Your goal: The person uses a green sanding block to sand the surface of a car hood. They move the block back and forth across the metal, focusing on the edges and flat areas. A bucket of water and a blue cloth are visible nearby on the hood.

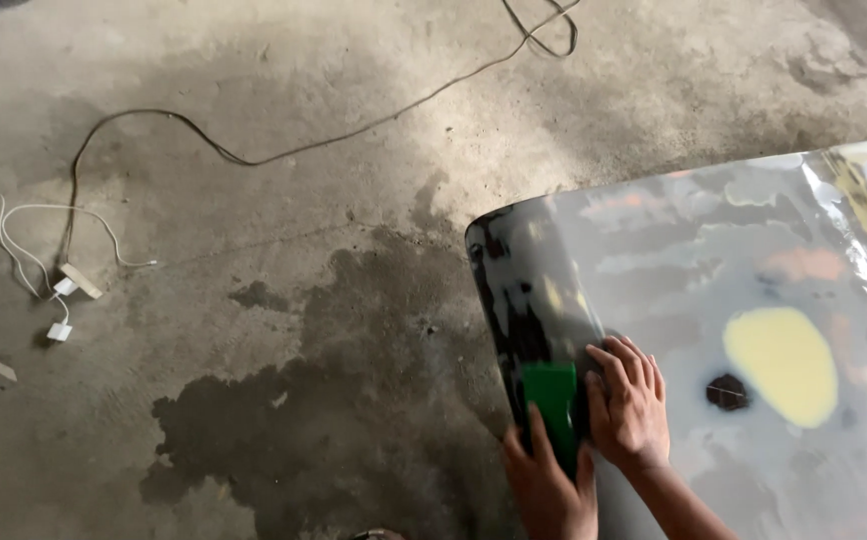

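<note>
Head view is looking down as both hands are working at the near edge of a large glossy panel point(674, 250), grey with sanded patches. The left hand point(546, 485) is gripping a green block point(554, 405), thumb and fingers clamped around its lower end, pressing it flat against the panel's curved dark edge. The right hand point(629, 405) is lying just to the right of the block, its fingers point(622, 368) held together and laid flat on the panel surface, fingertips touching the block's upper right side. Beyond those fingertips the dark edge of the panel is curving up and away. Well to the right of the right hand's knuckles a pale yellow filler patch point(782, 365) is showing, with a small dark spot point(727, 392) sitting between it and the hand. Left of the left thumb, a dark wet stain point(324, 400) is spreading across the concrete floor point(254, 80). Far beyond the fingers a black cable point(254, 158) is trailing over the floor, and a white cord point(44, 240) is lying far off to the left.
</note>
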